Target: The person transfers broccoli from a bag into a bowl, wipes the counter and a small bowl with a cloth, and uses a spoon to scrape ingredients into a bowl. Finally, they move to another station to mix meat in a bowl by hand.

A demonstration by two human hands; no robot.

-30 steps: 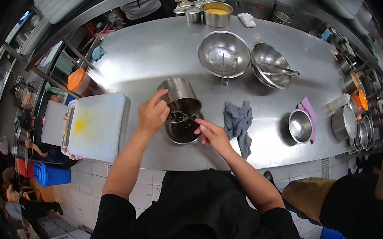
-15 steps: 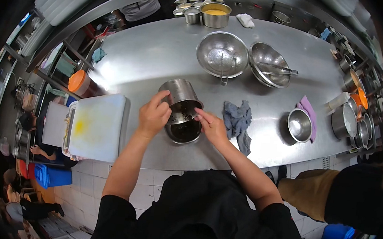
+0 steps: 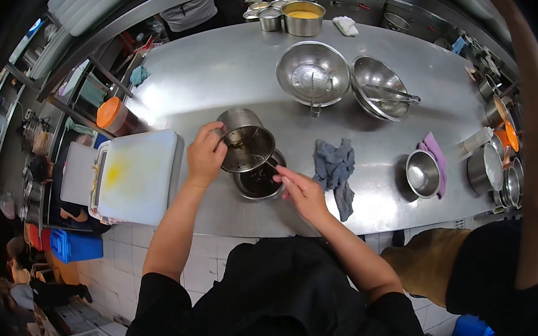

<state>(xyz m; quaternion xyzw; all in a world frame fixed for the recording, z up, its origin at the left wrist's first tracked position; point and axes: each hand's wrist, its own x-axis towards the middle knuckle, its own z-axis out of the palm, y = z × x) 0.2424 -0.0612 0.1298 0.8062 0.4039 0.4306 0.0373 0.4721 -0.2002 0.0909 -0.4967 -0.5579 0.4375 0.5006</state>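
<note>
My left hand grips the rim of a steel pot, tilted so that its mouth faces me, with dark bits clinging to its inner wall. Beneath and slightly right of it, a second metal container stands on the steel table and holds something dark. My right hand pinches the thin handle of a utensil; its far end is hidden at the pots. A crumpled grey-blue cloth lies just right of my right hand.
A white cutting board is at the left. A strainer and stacked bowls with tongs are farther back. A small bowl rests beside a purple cloth. Another person stands at the right, an arm raised.
The held pot has shifted left and its mouth is turned more toward me. My left hand moved left, my right slightly down and right. The person at the right now has an arm raised.
</note>
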